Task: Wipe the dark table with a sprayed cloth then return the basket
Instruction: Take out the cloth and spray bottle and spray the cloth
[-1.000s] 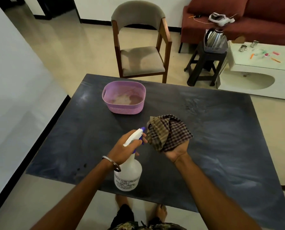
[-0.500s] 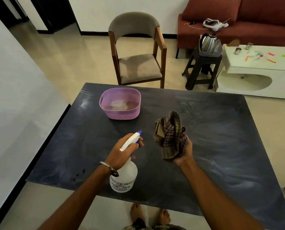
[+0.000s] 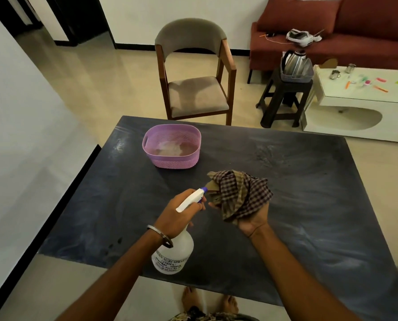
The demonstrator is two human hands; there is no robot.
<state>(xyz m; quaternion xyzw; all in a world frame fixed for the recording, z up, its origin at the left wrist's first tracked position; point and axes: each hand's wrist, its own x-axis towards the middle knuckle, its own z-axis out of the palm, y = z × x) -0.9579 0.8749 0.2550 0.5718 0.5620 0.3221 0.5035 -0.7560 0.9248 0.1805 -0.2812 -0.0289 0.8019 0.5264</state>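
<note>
My left hand [image 3: 177, 214] grips the neck and trigger of a white spray bottle [image 3: 173, 253] with a blue nozzle, held above the near edge of the dark table [image 3: 309, 205]. The nozzle points right at a bunched brown checked cloth [image 3: 239, 193]. My right hand [image 3: 251, 217] holds that cloth from below, palm up, fingers curled round it. A purple perforated basket [image 3: 147, 144] stands on the table's far left part, with something pale inside.
A wooden chair with a grey seat [image 3: 195, 93] stands just beyond the table's far edge. To the right are a dark stool carrying a kettle [image 3: 295, 63], a white low table [image 3: 360, 98] and a red sofa [image 3: 355, 42]. A white wall runs along the left.
The cloth has turned from edge-on to spread over my upturned right palm and now sits close to the nozzle. The bottle has stayed in my left hand.
</note>
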